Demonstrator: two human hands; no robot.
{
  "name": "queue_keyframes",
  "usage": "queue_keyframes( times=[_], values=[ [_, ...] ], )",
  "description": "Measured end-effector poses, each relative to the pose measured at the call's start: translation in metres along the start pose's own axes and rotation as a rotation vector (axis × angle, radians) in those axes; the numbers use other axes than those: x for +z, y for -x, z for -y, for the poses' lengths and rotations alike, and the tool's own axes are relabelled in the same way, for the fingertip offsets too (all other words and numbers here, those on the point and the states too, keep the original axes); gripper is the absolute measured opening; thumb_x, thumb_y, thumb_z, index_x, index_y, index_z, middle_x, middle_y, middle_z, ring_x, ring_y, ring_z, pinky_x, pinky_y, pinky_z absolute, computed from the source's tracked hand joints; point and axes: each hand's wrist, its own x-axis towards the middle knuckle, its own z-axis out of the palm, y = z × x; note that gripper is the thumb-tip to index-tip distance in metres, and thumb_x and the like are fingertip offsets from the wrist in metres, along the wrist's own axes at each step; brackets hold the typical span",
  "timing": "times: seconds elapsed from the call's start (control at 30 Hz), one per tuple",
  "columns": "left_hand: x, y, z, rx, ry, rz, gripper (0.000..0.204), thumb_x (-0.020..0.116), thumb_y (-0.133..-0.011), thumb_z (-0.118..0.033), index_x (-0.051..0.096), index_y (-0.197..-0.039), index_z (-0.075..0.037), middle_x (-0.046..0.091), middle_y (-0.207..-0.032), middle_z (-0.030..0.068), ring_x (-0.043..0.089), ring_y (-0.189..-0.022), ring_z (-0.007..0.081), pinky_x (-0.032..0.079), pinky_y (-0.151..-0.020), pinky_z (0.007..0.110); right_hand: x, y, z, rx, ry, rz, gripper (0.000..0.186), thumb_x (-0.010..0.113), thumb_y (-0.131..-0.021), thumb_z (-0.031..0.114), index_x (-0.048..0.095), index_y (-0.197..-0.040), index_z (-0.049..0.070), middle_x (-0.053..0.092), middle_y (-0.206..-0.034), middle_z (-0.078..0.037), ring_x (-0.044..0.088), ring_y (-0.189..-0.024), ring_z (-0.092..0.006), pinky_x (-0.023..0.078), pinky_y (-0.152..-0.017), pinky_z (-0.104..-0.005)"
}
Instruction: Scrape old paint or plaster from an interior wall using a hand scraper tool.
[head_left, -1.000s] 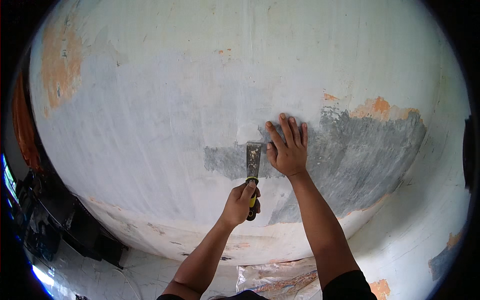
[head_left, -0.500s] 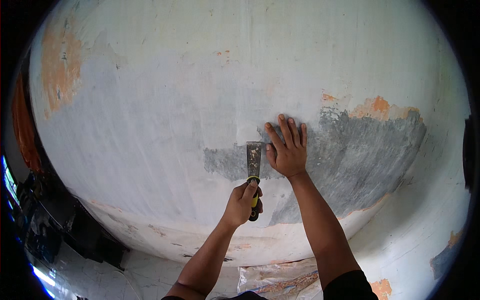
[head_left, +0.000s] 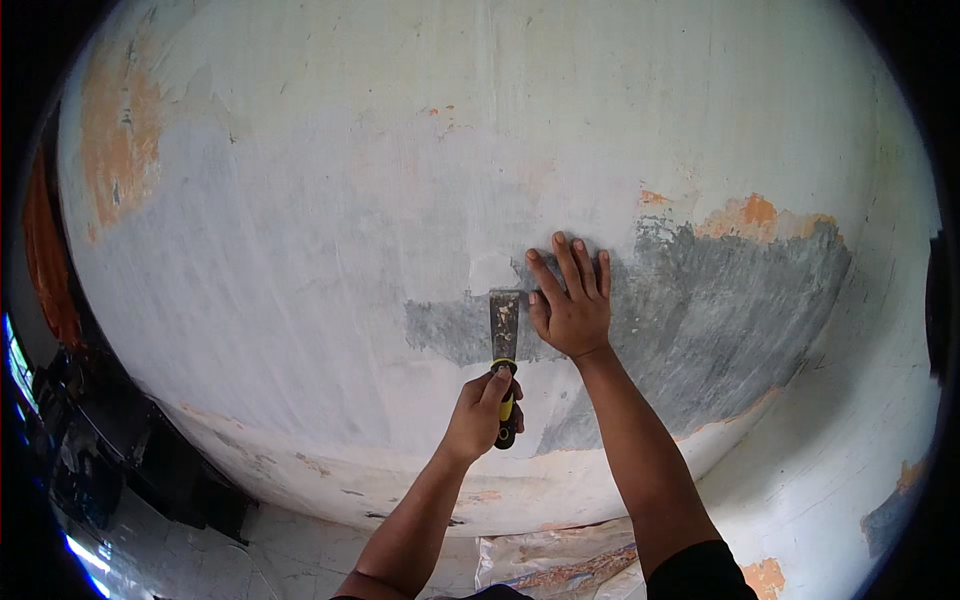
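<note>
A putty knife (head_left: 505, 325) with a black and yellow handle is gripped in my left hand (head_left: 480, 412), my thumb along the handle's upper end. Its worn, plaster-specked blade points up and its tip meets the wall (head_left: 300, 250) at the upper edge of a bare grey patch (head_left: 450, 328). To the right of the blade, my right hand (head_left: 575, 305) lies against the wall with its fingers spread. Just above the blade is a small pale bit of coating (head_left: 493, 270). A larger grey patch (head_left: 720, 310) extends right from my right hand.
Orange undercoat (head_left: 755, 216) borders the large grey patch, and another orange area (head_left: 120, 140) is at upper left. Dark furniture (head_left: 160, 460) and an orange cloth (head_left: 50, 260) are along the left. A plastic sheet (head_left: 560, 565) with debris lies at the wall's foot.
The putty knife and my left hand have slid slightly down. More of the pale bit shows above the blade. My right hand stays spread on the wall.
</note>
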Motion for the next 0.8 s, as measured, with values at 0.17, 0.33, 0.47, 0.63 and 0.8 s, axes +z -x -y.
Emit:
queue_keyframes(
  times=[0.17,0.33,0.47,0.63,0.8],
  values=[
    [0.006,0.001,-0.002,0.006,-0.047,-0.018,0.042,0.041,-0.105,-0.037,0.053,-0.083,-0.002,0.053,-0.064,0.0040,0.058,-0.049,0.0150,0.045,-0.048,0.029,0.001,0.002,-0.002,-0.005,0.012,-0.010,0.051,0.049,-0.092,0.032,0.051,-0.143,0.028,0.037,-0.155,-0.007,0.034,-0.141,-0.0277,0.018,-0.117,-0.0543],
    [0.004,-0.003,-0.001,0.008,-0.031,-0.014,0.042,0.041,-0.105,-0.036,0.053,-0.083,-0.002,0.053,-0.065,0.0038,0.058,-0.049,0.0147,0.045,-0.048,0.029,0.002,0.002,-0.001,-0.007,0.010,-0.008,0.051,0.049,-0.091,0.032,0.050,-0.143,0.029,0.037,-0.155,-0.007,0.035,-0.141,-0.0276,0.017,-0.118,-0.0546],
    [0.006,0.001,0.000,-0.006,-0.001,-0.016,0.042,0.041,-0.105,-0.036,0.053,-0.083,-0.002,0.054,-0.066,0.0035,0.058,-0.049,0.0145,0.045,-0.048,0.029,0.001,0.000,-0.002,-0.003,0.012,-0.006,0.051,0.049,-0.091,0.032,0.050,-0.143,0.029,0.036,-0.155,-0.007,0.034,-0.142,-0.0275,0.017,-0.118,-0.0542],
    [0.007,-0.002,-0.002,0.003,-0.006,-0.010,0.042,0.041,-0.105,-0.036,0.053,-0.083,-0.002,0.054,-0.067,0.0033,0.058,-0.050,0.0143,0.045,-0.048,0.029,0.004,0.002,-0.001,0.002,-0.002,-0.002,0.051,0.049,-0.092,0.032,0.050,-0.143,0.029,0.037,-0.155,-0.007,0.034,-0.142,-0.0279,0.017,-0.118,-0.0544],
    [0.002,-0.003,0.005,0.002,-0.017,-0.026,0.042,0.041,-0.105,-0.037,0.053,-0.083,-0.003,0.053,-0.066,0.0032,0.058,-0.049,0.0141,0.045,-0.048,0.029,0.002,0.001,0.000,0.000,0.005,-0.010,0.052,0.050,-0.091,0.032,0.050,-0.143,0.028,0.038,-0.154,-0.007,0.033,-0.142,-0.0278,0.017,-0.118,-0.0544]
  ],
)
